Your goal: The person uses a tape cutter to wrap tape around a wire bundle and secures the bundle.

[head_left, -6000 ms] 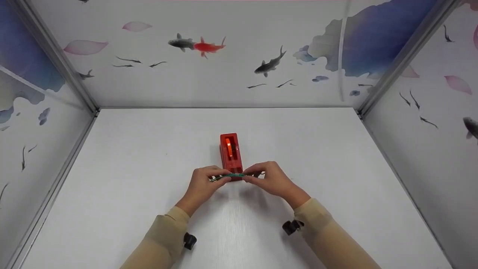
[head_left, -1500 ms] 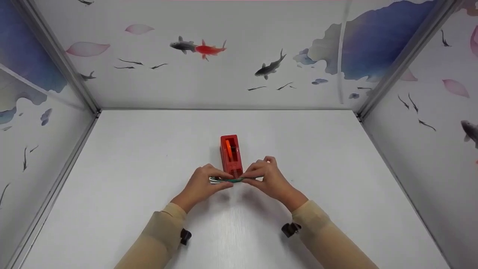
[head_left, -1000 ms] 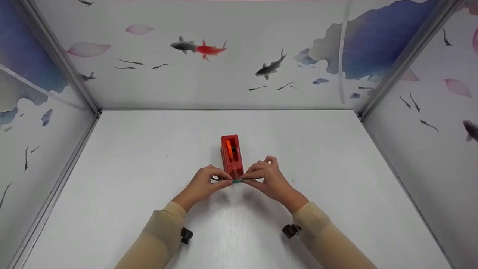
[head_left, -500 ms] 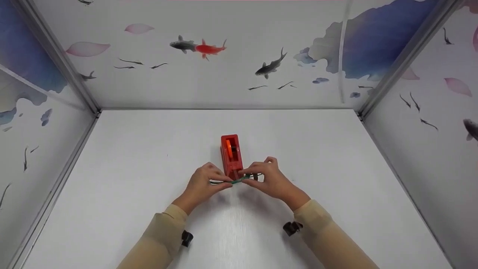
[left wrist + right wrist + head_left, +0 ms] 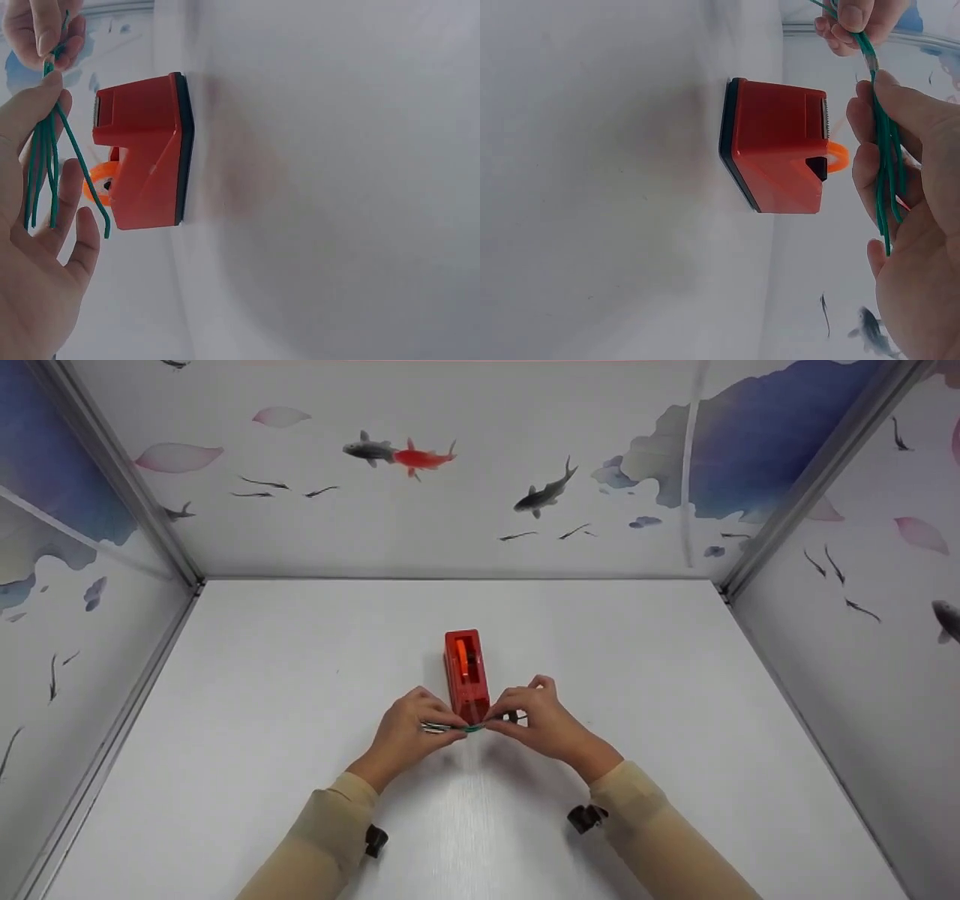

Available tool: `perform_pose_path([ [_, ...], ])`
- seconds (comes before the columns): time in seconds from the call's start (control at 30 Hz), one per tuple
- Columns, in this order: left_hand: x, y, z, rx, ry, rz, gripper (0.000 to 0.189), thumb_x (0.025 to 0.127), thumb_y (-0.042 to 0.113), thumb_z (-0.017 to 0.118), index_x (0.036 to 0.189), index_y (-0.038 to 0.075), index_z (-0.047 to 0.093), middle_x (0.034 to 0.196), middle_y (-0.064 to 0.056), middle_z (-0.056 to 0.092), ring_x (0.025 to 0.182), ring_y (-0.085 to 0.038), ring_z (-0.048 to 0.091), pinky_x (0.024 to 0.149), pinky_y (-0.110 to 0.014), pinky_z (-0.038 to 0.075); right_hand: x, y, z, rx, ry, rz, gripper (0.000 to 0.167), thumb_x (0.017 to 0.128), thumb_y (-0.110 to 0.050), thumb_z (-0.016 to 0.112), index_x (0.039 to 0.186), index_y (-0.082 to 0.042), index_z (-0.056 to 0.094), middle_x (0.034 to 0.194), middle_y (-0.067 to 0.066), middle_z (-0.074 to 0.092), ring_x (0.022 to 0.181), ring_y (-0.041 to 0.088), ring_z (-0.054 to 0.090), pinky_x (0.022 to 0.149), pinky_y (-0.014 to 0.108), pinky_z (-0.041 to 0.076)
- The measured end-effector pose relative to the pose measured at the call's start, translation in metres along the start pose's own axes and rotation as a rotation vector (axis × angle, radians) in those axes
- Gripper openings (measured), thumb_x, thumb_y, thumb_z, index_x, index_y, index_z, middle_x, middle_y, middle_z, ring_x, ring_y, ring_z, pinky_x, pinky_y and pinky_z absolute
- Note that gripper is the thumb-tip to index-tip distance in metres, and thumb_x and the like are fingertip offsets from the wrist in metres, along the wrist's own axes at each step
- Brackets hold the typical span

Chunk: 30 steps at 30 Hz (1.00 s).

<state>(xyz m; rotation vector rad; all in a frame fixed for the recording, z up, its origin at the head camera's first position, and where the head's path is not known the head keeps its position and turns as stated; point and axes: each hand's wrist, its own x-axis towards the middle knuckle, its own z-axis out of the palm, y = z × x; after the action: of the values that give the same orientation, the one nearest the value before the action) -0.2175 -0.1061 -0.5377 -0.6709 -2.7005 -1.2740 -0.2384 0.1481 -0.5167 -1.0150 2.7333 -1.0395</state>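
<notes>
A bundle of thin green wires spans the gap between both hands, just in front of a red tape dispenser. My left hand pinches one side between thumb and fingers, and loose wire ends hang along its palm. On the other side, my right hand pinches the bundle close to the left fingertips. A pale, shiny band that looks like tape wraps the wires between the hands in the right wrist view. Fingers cover parts of the bundle.
An orange tape roll sits in the dispenser, whose toothed cutter faces the hands. The white table is bounded by printed panels at the back and sides.
Over six seconds the hands and bundle have shifted slightly toward me. Since half a second ago, the right index finger has come down to the bundle. The dispenser stays in place.
</notes>
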Motion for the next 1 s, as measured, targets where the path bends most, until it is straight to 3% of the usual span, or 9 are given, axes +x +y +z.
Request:
perform_pose_path([
  [0.13,0.0,-0.0003,0.0,0.046,-0.008,-0.007,0.017,0.081,0.028,0.089,0.098,0.03,0.085,0.087,0.011,0.074,0.091,-0.008,0.055,0.078,-0.034,0.055,0.0004,-0.002,0.001,-0.024,0.01,-0.002,0.011,0.092,-0.025,0.08,0.103,-0.024,0.081,0.091,-0.013,0.074,0.088,0.01,0.067,0.103,0.054,0.021],
  [0.33,0.0005,-0.0003,0.001,0.155,0.02,0.073,0.018,0.081,0.03,0.09,0.098,0.031,0.085,0.087,0.011,0.078,0.089,-0.008,0.056,0.081,-0.033,0.048,0.0007,-0.003,0.0019,-0.083,0.025,-0.012,0.009,0.09,-0.026,0.082,0.099,-0.025,0.081,0.09,-0.014,0.073,0.092,0.006,0.065,0.106,0.056,0.02],
  [0.5,0.0007,-0.0005,0.0012,0.191,0.054,0.105,0.015,0.083,0.035,0.088,0.097,0.03,0.085,0.086,0.012,0.078,0.086,-0.006,0.057,0.084,-0.035,0.047,0.0007,-0.0027,0.0028,-0.148,0.023,-0.018,0.01,0.09,-0.025,0.082,0.1,-0.026,0.081,0.09,-0.013,0.074,0.094,0.004,0.065,0.109,0.056,0.021],
  [0.7,0.0014,0.0019,-0.001,0.165,0.096,0.067,0.016,0.088,0.036,0.083,0.097,0.024,0.086,0.085,0.01,0.079,0.082,-0.012,0.066,0.079,-0.034,0.05,-0.0005,-0.0039,0.0034,-0.249,0.046,-0.06,0.009,0.088,-0.024,0.085,0.097,-0.025,0.083,0.089,-0.011,0.075,0.094,0.007,0.065,0.108,0.059,0.024],
  [0.83,0.0033,0.0043,-0.0019,0.147,0.071,0.02,0.018,0.09,0.038,0.08,0.1,0.024,0.085,0.086,0.009,0.078,0.084,-0.02,0.07,0.077,-0.032,0.052,-0.0018,-0.0038,0.0043,-0.292,0.078,-0.091,0.01,0.086,-0.023,0.086,0.095,-0.026,0.084,0.087,-0.011,0.075,0.092,0.008,0.065,0.107,0.059,0.025],
  [1.0,0.0034,0.0069,-0.0017,0.135,0.052,-0.014,0.019,0.091,0.038,0.078,0.103,0.025,0.084,0.087,0.009,0.078,0.085,-0.021,0.07,0.076,-0.031,0.052,-0.0028,-0.0022,0.0042,-0.32,0.118,-0.12,0.011,0.084,-0.024,0.087,0.094,-0.029,0.085,0.085,-0.012,0.076,0.091,0.007,0.065,0.107,0.058,0.027],
])
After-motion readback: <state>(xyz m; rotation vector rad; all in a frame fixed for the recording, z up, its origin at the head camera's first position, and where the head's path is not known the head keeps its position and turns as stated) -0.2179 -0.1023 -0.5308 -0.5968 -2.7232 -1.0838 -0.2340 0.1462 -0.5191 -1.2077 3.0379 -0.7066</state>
